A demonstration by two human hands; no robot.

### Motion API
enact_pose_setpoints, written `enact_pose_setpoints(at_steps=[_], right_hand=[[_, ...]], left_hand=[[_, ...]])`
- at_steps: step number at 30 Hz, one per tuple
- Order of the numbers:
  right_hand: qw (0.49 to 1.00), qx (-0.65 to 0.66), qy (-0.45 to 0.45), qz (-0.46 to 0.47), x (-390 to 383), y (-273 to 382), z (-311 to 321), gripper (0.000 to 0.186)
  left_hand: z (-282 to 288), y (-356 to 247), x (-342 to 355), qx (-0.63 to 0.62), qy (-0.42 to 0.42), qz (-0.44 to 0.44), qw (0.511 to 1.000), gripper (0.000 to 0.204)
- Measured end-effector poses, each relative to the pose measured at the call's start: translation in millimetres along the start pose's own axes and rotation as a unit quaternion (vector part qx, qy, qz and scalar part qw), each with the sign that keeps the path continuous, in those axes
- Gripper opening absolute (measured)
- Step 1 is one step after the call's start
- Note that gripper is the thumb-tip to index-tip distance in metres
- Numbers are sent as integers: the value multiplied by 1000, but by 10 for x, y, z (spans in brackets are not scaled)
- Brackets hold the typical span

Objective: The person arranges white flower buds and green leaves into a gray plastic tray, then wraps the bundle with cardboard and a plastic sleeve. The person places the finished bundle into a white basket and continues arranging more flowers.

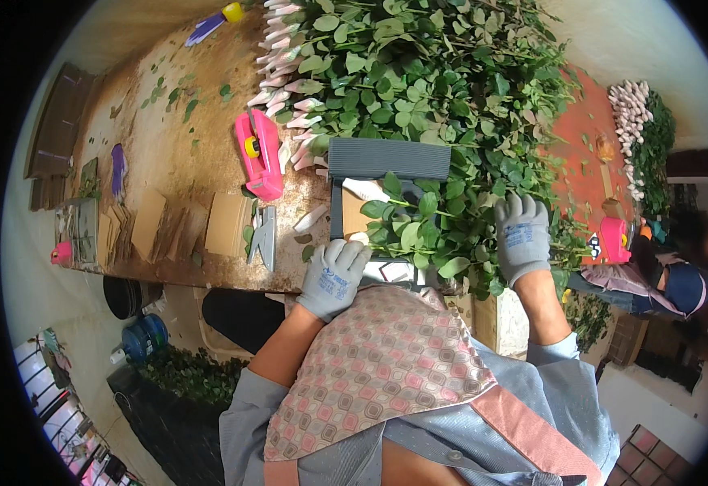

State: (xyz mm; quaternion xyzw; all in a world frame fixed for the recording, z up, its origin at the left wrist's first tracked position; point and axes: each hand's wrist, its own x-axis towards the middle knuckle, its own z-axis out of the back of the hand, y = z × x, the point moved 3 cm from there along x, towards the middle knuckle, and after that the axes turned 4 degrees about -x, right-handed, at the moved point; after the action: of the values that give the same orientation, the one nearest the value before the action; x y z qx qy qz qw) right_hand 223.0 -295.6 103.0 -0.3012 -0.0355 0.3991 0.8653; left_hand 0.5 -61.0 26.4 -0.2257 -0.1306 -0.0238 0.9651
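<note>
My left hand (335, 279), in a grey work glove, is closed at the bud end of a rose (358, 238) by the table's front edge; the fingers hide most of the bud. My right hand (524, 235), gloved alike, curls over the leafy rose stems (452, 235) to the right, its fingertips sunk among the leaves. Between the hands the stems lie across a dark stand (336, 212) with a ridged grey back plate (390, 159). Another rose with a white-sleeved bud (366, 190) rests on the brown cardboard (357, 220) there.
Beyond the stand is a big heap of leafy roses (435, 73), sleeved buds to the left. Left of it lie a pink tape dispenser (261, 154), a grey stapler (265, 239) and cardboard pieces (150, 223). At the right are another pink dispenser (613, 240) and a person in a cap (682, 289).
</note>
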Motion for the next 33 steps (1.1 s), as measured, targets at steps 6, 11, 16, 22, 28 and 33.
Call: enact_pose_setpoints(at_steps=[6, 11, 16, 22, 28, 33], right_hand=[[919, 335, -128, 167, 617, 976, 684, 58], [930, 250, -103, 248, 876, 1476, 278, 41], [914, 253, -75, 310, 728, 1532, 283, 34], [911, 307, 14, 274, 751, 1479, 281, 29], [899, 324, 14, 296, 788, 1435, 265, 30], [895, 338, 45, 287, 800, 1457, 255, 30]], left_hand=[[-5, -11, 9, 10, 8, -2, 1000, 29], [15, -55, 8, 30, 26, 6, 999, 30], [22, -6, 23, -9, 28, 17, 999, 29], [432, 249, 450, 1, 20, 48, 999, 31], [218, 505, 569, 137, 178, -6, 974, 13], [311, 564, 533, 159, 190, -36, 968, 9]])
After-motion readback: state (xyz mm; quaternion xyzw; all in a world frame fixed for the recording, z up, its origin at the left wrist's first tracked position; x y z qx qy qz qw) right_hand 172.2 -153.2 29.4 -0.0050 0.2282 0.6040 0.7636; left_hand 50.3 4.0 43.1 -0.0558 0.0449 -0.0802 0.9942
